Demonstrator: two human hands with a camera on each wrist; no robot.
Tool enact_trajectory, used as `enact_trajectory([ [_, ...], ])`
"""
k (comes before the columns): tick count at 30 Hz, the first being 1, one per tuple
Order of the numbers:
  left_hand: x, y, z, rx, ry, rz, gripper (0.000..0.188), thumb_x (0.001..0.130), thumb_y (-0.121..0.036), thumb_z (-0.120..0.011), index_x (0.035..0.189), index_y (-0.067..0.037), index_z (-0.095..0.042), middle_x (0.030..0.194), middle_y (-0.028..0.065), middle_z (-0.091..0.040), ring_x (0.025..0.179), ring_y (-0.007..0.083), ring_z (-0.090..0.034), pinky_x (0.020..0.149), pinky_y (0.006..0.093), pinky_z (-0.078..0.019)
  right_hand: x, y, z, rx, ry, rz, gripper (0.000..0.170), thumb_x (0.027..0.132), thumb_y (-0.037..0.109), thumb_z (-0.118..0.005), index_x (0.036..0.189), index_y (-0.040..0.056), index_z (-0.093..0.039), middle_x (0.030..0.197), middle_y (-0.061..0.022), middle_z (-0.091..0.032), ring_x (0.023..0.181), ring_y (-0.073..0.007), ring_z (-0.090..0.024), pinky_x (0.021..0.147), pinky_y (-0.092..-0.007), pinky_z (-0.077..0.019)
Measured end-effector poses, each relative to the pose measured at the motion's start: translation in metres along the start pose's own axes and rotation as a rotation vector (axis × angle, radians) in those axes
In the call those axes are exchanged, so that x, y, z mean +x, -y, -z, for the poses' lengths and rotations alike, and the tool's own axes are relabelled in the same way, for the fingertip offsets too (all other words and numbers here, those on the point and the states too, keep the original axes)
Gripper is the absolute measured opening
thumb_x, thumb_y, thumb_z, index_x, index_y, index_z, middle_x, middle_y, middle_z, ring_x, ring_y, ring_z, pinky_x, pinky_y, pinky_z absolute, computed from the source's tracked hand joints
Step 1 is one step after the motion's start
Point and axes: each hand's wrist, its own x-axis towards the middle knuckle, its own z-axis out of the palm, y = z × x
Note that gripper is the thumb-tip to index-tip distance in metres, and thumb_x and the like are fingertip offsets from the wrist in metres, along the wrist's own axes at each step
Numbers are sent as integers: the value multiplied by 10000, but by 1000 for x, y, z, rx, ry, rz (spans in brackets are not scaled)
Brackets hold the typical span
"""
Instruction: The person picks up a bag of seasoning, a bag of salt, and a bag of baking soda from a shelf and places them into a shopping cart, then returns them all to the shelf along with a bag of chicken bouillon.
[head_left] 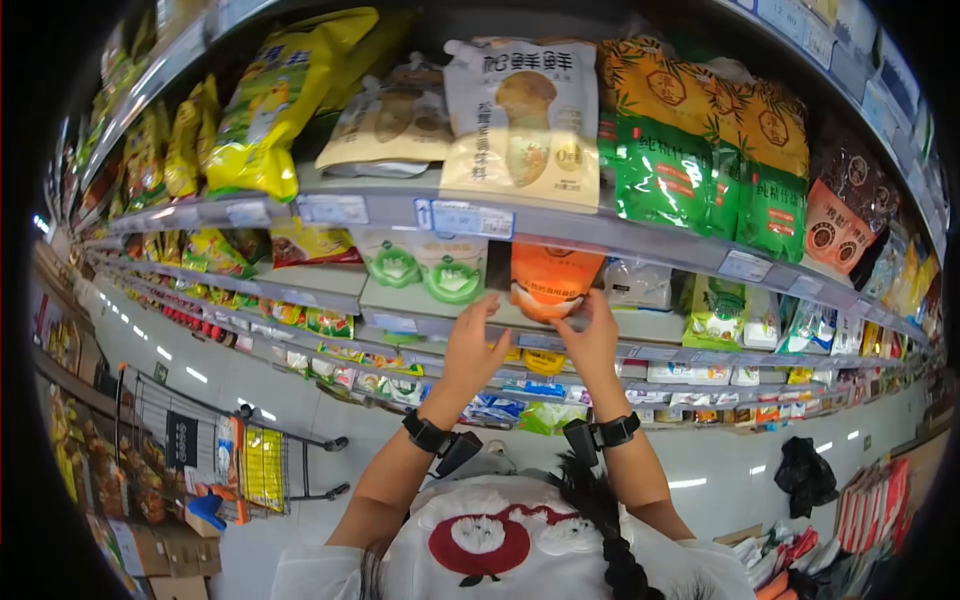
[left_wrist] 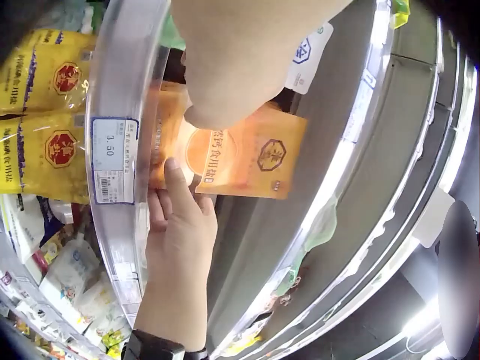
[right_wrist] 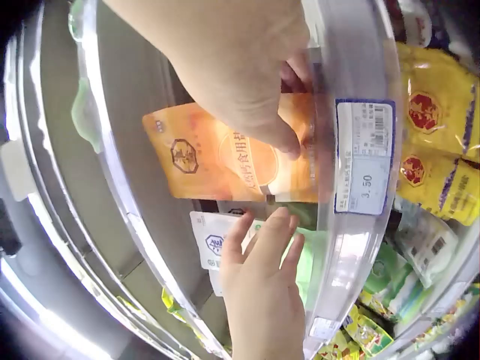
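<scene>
An orange salt pouch (head_left: 555, 280) stands upright on the second shelf. My right hand (head_left: 592, 338) grips its lower right corner; the left wrist view shows the thumb (left_wrist: 174, 176) on the front and the other fingers curled at the bottom edge. To the left of the pouch is my left hand (head_left: 476, 345), apart from it, fingers loosely spread in front of green and white pouches (head_left: 452, 268). The right wrist view shows that hand (right_wrist: 262, 281) with nothing in it. Its own close-up in the left wrist view hides part of the orange pouch.
Above, a shelf edge (head_left: 620, 228) overhangs, bearing a large cream pouch (head_left: 522, 130) and green-yellow bags (head_left: 665, 140). A price label (right_wrist: 364, 157) sits on the lower shelf's rim. A shopping cart (head_left: 215, 440) stands behind on the left; a black bag (head_left: 805, 475) lies on the floor at right.
</scene>
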Motion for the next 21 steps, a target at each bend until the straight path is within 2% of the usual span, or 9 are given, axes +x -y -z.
enact_trajectory([
  [3,-52,-1,23,50,-60,55,352,703,-38,-619,1036,-12,-509,919,135,-587,867,253,-574,725,329,-462,-32,19,1,-9,24,74,579,630,90,-695,1122,-18,-411,1062,-208,-490,971,-335,-486,841,-383,-388],
  [6,-106,-14,28,-127,141,225,245,719,-82,-596,954,-33,-545,823,126,-590,764,274,-576,685,346,-456,-74,23,3,-193,-197,117,516,693,98,-615,1147,-23,-401,1168,-224,-406,1127,-360,-346,964,-442,-247],
  [10,-173,-31,34,-63,453,324,153,759,-132,-573,850,-10,-564,764,140,-598,689,279,-585,619,337,-457,-155,17,-1,153,90,-6,438,719,188,-576,1107,22,-457,1134,-189,-455,1082,-352,-404,951,-446,-289],
  [11,-194,-21,27,-102,531,315,120,757,-111,-574,803,-1,-561,731,142,-593,680,224,-592,597,319,-450,-170,11,3,174,145,154,424,688,159,-583,1075,21,-477,1106,-194,-472,1065,-363,-414,924,-432,-322],
  [12,-218,-20,12,-516,420,481,109,747,-97,-586,797,-4,-560,685,129,-583,686,154,-588,566,294,-435,-192,3,-3,101,211,114,411,667,142,-588,1052,34,-490,1070,-194,-485,1024,-363,-438,891,-415,-353],
  [13,-233,-1,8,-263,657,387,144,734,-78,-595,845,2,-549,696,126,-586,717,100,-573,572,259,-432,-200,21,23,140,444,-53,445,672,167,-606,1088,66,-486,1130,-172,-464,1085,-348,-409,938,-410,-322],
  [14,-241,-7,-2,-288,749,418,194,746,-104,-601,901,-1,-549,750,118,-607,745,144,-588,617,275,-452,-222,8,20,46,386,103,425,687,169,-587,1088,66,-487,1123,-155,-468,1028,-346,-458,883,-416,-374],
  [16,-243,-29,-9,-316,855,437,245,757,-130,-608,958,-3,-548,804,111,-628,773,189,-602,662,291,-472,-231,17,54,-55,810,-47,393,698,165,-572,1070,61,-497,1052,-147,-524,966,-343,-503,804,-413,-427],
  [21,-247,-86,7,-112,1113,-44,185,790,-181,-554,916,-52,-597,842,84,-624,663,193,-585,577,287,-447,-282,-13,90,-352,943,-207,362,694,199,-575,1021,54,-519,910,-152,-590,869,-339,-559,726,-396,-461],
])
